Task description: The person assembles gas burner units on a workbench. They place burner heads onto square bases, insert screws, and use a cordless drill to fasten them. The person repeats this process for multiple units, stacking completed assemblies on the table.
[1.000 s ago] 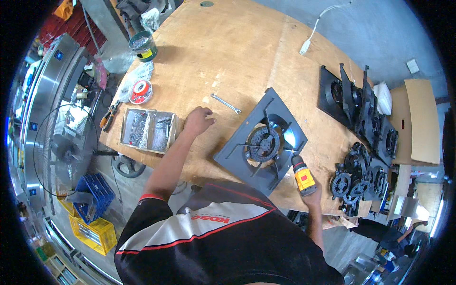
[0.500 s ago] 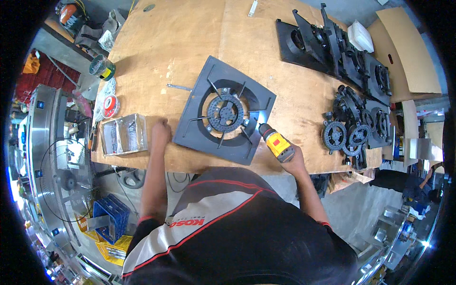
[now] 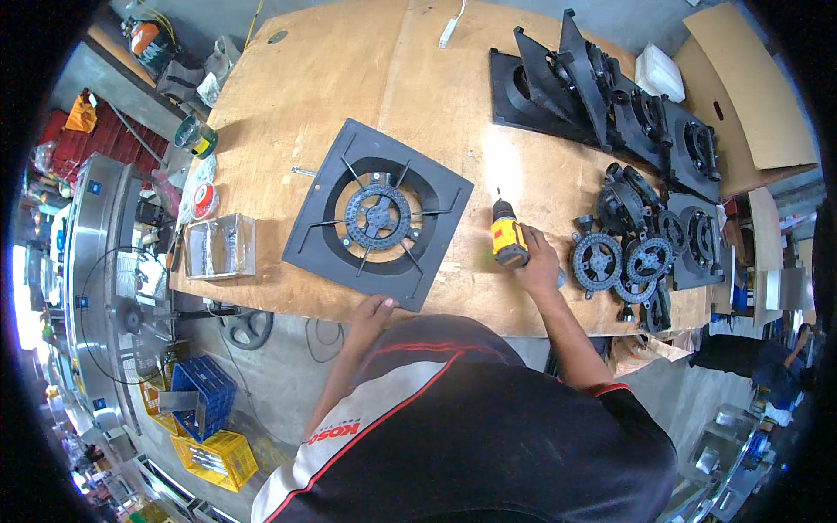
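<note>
A square black stove-top plate (image 3: 381, 215) with a round cast burner in its middle lies on the wooden workbench (image 3: 366, 78). My left hand (image 3: 377, 307) rests at the plate's near edge, fingers on its rim. My right hand (image 3: 538, 264) grips a yellow and black cordless drill (image 3: 506, 238) to the right of the plate, its bit pointing away from me over the bare wood.
Several black burner rings (image 3: 621, 258) lie at the right. More black stove plates (image 3: 602, 91) are stacked at the far right. A clear plastic box (image 3: 220, 247) sits at the left edge, with tape rolls behind it. Blue and yellow crates (image 3: 205, 418) stand on the floor.
My left hand came from the clear box at the left to the plate's near edge. The drill moved from the plate's burner out to the right, over bare wood.
</note>
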